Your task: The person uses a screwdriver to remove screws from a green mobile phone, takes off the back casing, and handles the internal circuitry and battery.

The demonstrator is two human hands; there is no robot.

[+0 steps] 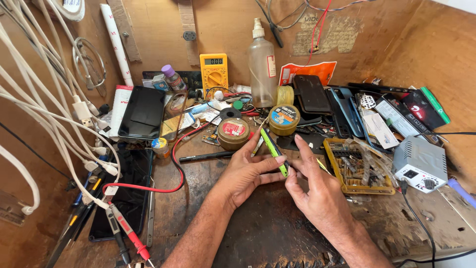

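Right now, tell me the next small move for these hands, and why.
Probably steady the green tool with the left hand and shift the right hand fingertips toward its lower tip: both hands pinch it there, above the dark mat.

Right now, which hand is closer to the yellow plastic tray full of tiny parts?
The right hand. It sits just beside the yellow plastic tray, at its left edge. The left hand is farther left, holding a green tool.
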